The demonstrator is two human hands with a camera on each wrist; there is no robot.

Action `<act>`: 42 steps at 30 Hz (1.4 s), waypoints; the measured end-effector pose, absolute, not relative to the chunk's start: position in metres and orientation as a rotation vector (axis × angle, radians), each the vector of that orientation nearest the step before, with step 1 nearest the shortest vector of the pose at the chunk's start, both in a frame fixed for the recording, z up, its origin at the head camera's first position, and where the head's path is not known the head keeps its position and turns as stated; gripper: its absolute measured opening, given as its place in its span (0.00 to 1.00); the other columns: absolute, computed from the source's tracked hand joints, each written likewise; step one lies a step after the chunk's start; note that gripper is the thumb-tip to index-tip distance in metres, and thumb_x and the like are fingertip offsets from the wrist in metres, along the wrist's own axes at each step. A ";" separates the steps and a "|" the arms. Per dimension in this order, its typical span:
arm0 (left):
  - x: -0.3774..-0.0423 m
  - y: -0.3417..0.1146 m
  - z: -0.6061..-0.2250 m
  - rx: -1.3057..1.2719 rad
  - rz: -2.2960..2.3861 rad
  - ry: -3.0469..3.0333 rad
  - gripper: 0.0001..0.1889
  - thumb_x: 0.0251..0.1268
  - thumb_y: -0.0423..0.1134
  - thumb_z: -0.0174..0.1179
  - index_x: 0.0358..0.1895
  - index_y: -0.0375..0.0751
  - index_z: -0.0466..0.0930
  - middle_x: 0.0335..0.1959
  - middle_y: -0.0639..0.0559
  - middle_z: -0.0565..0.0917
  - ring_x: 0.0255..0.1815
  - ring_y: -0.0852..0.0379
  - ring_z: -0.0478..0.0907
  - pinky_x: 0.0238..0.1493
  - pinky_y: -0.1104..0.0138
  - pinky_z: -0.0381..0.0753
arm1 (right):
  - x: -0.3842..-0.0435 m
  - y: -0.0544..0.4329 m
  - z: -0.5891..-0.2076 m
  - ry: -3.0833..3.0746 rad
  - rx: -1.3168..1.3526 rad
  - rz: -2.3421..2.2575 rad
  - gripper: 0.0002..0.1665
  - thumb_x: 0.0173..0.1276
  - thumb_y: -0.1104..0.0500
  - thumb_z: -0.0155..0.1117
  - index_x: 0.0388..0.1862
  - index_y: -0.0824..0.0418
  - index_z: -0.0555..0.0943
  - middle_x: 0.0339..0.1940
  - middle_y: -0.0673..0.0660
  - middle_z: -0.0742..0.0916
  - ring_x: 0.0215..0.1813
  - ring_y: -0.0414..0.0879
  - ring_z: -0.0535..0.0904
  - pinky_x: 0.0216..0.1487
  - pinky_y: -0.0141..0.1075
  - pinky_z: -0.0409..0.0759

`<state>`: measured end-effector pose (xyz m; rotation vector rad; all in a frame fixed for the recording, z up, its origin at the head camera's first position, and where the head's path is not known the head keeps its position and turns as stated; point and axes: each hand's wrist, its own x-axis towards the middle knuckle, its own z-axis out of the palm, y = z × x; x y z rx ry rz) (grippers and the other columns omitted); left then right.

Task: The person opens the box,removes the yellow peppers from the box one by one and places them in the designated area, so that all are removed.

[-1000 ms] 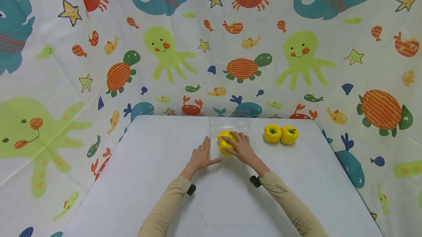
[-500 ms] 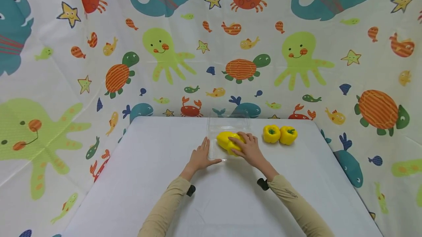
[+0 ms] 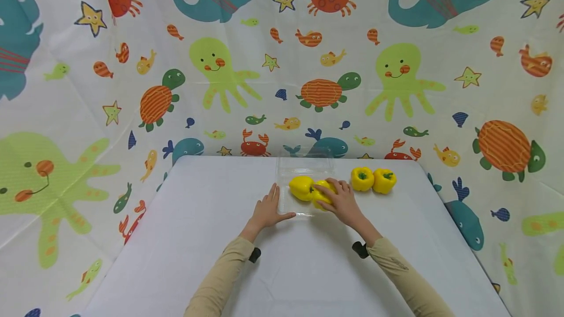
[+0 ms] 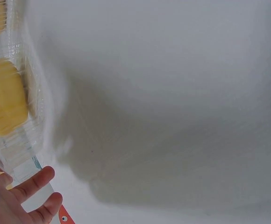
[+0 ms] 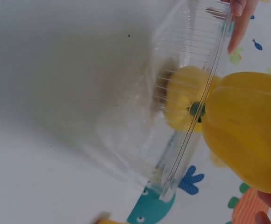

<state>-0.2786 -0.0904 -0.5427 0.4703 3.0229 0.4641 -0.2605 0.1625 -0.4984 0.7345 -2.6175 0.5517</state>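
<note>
A clear plastic clamshell box [image 3: 286, 207] stands on the table in the head view, its lid raised at the back. One yellow bell pepper [image 3: 301, 188] sits in its left part; through the box wall the right wrist view shows this pepper [image 5: 184, 98] with its green stem. Another yellow bell pepper [image 5: 245, 133] is gripped by my right hand [image 3: 345, 204] over the right part of the box; whether it touches the bottom I cannot tell. My left hand [image 3: 266, 211] rests with extended fingers against the box's left side and front corner.
Two more yellow bell peppers, one [image 3: 362, 179] beside the other [image 3: 385, 181], stand on the white table [image 3: 211, 199] right of the box. A curtain [image 3: 282, 62] printed with sea animals hangs behind the table and along both sides.
My right hand has moved to the right with its bell pepper, from in front of the other pepper, which now shows more fully. My left hand keeps its place at the box.
</note>
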 end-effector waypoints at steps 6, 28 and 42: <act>-0.280 -0.090 -0.544 0.464 0.463 3.030 0.56 0.45 0.73 0.50 0.69 0.35 0.45 0.72 0.43 0.45 0.59 0.41 0.67 0.52 0.49 0.69 | -0.255 0.171 -0.501 -2.643 0.682 0.554 0.26 0.60 0.45 0.59 0.58 0.42 0.71 0.59 0.61 0.69 0.53 0.57 0.62 0.51 0.51 0.58; -0.279 -0.090 -0.544 0.453 0.473 3.022 0.56 0.44 0.73 0.50 0.70 0.36 0.44 0.72 0.44 0.45 0.60 0.41 0.66 0.55 0.47 0.67 | -0.244 0.197 -0.501 -2.568 0.528 0.600 0.28 0.57 0.49 0.63 0.58 0.45 0.71 0.58 0.63 0.69 0.52 0.59 0.60 0.51 0.58 0.55; -0.280 -0.090 -0.545 0.464 0.428 3.031 0.56 0.44 0.75 0.48 0.69 0.36 0.44 0.72 0.44 0.45 0.60 0.41 0.66 0.53 0.48 0.68 | -0.243 0.216 -0.504 -2.514 0.467 0.565 0.26 0.57 0.54 0.62 0.56 0.49 0.72 0.55 0.66 0.68 0.49 0.64 0.60 0.46 0.53 0.56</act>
